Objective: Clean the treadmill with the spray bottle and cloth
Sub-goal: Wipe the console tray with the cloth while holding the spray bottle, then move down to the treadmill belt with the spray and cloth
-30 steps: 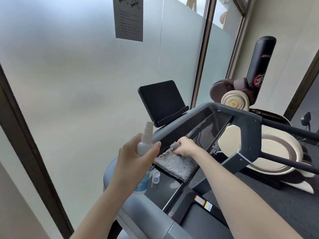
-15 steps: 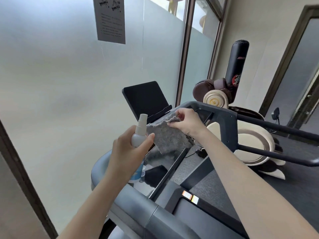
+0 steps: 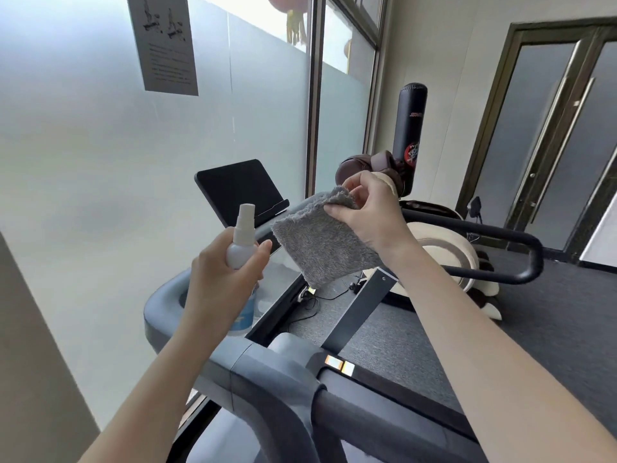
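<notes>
My left hand [image 3: 222, 279] grips a small white spray bottle [image 3: 241, 242] upright, its nozzle level with the cloth. My right hand [image 3: 370, 212] pinches the top edge of a grey fluffy cloth [image 3: 320, 242], which hangs in the air just right of the bottle, above the treadmill console. The grey treadmill frame [image 3: 267, 372] curves below both hands, with its black tablet holder [image 3: 240, 187] behind the bottle. The bottle's lower part is hidden by my fingers.
Frosted glass panels with a posted paper sheet [image 3: 163, 41] stand close on the left. A black handrail [image 3: 500, 255] runs to the right. Beyond it stand a cream machine [image 3: 447, 252], a black punching bag [image 3: 412, 128] and a dark-framed door [image 3: 551, 128].
My right hand lifted the cloth off the console tray and raised it in front of the bottle. The left hand stayed on the bottle. The view tilted upward and rightward.
</notes>
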